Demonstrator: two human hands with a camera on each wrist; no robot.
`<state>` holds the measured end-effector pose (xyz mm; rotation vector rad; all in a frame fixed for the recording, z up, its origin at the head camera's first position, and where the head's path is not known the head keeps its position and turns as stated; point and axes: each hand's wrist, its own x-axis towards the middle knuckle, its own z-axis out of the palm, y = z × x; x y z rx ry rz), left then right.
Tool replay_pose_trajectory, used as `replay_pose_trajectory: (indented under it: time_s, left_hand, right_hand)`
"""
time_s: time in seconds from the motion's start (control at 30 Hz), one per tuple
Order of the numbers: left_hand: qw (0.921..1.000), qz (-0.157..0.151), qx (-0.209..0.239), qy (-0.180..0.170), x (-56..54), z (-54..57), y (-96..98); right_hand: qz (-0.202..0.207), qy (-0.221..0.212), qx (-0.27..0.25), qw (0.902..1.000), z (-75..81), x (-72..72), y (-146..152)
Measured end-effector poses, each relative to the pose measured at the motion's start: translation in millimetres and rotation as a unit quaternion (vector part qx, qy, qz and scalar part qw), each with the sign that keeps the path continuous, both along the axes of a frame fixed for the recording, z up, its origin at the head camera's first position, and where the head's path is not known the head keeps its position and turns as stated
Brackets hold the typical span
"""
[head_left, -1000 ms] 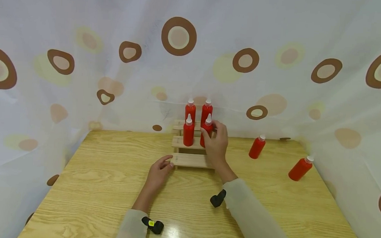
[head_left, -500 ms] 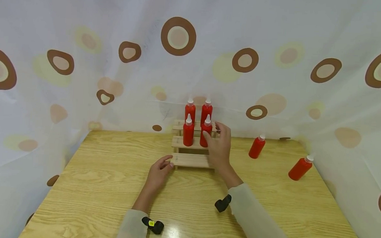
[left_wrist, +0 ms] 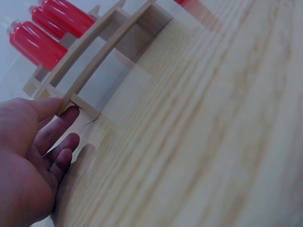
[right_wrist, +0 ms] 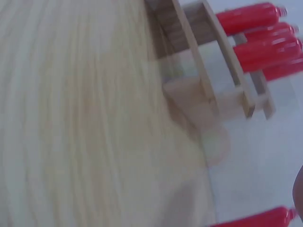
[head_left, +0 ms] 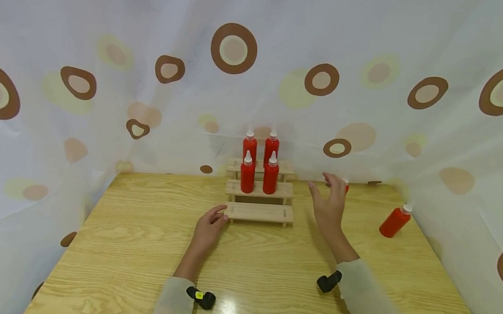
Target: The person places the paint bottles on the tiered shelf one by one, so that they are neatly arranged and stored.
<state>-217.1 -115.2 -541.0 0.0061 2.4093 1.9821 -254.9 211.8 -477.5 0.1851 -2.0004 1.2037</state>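
Observation:
A three-step wooden rack [head_left: 259,213] stands near the back of the table. My left hand [head_left: 207,227] pinches the left end of its lowest step, thumb and finger at the board's edge in the left wrist view. Two red squeeze bottles with white nozzle caps, a left one [head_left: 247,178] and a right one [head_left: 270,180], stand upright on the middle step. Behind them, two more red bottles [head_left: 271,144] are on the top step. My right hand [head_left: 331,208] is right of the rack, fingers spread and holding nothing. It partly hides a red bottle [head_left: 346,188].
Another red bottle [head_left: 395,222] stands farther right on the wood-grain table [head_left: 144,246]. A patterned white curtain [head_left: 263,100] hangs close behind the rack and along both sides.
My right hand has let go of the right bottle on the middle step and moved right, towards the bottles on the table. My left hand stays at the rack.

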Motion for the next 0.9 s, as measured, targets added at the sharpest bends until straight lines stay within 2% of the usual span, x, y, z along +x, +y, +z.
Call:
replay_pose_trajectory:
  time_s: [0.27, 0.33, 0.37, 0.53, 0.6, 0.77, 0.9]
  left_hand:
    - [1.0000, 0.003, 0.000, -0.001, 0.6, 1.1, 0.3]
    - [1.0000, 0.004, -0.002, -0.004, 1.7, 3.3, 1.2]
    - [1.0000, 0.002, -0.004, -0.004, 4.1, 7.8, 1.5]
    - [1.0000, -0.002, -0.003, -0.008, 3.5, 6.4, 1.5]
    - [1.0000, -0.001, 0.000, -0.006, 1.5, 1.0, 1.0]
    - [0.9999, -0.005, 0.001, -0.013, 8.7, 16.5, 3.7]
    - [0.9999, -0.014, -0.002, -0.010, 16.4, 32.7, 3.7]
  right_hand:
    - [-0.054, -0.070, -0.041, 0.9953, -15.1, 7.1, 48.3]
    - [-0.054, -0.082, -0.055, 0.9936, -19.5, 6.6, 56.7]
    - [-0.053, -0.088, -0.062, 0.9928, -21.8, 5.6, 60.5]
    - [-0.039, -0.132, -0.099, 0.9855, -32.1, 0.2, 72.4]
    - [-0.032, -0.157, -0.115, 0.9802, -34.4, -1.8, 73.8]
    - [-0.012, -0.213, -0.162, 0.9634, -37.4, -6.4, 73.2]
    - [-0.001, -0.233, -0.188, 0.9541, -40.0, -11.0, 71.8]
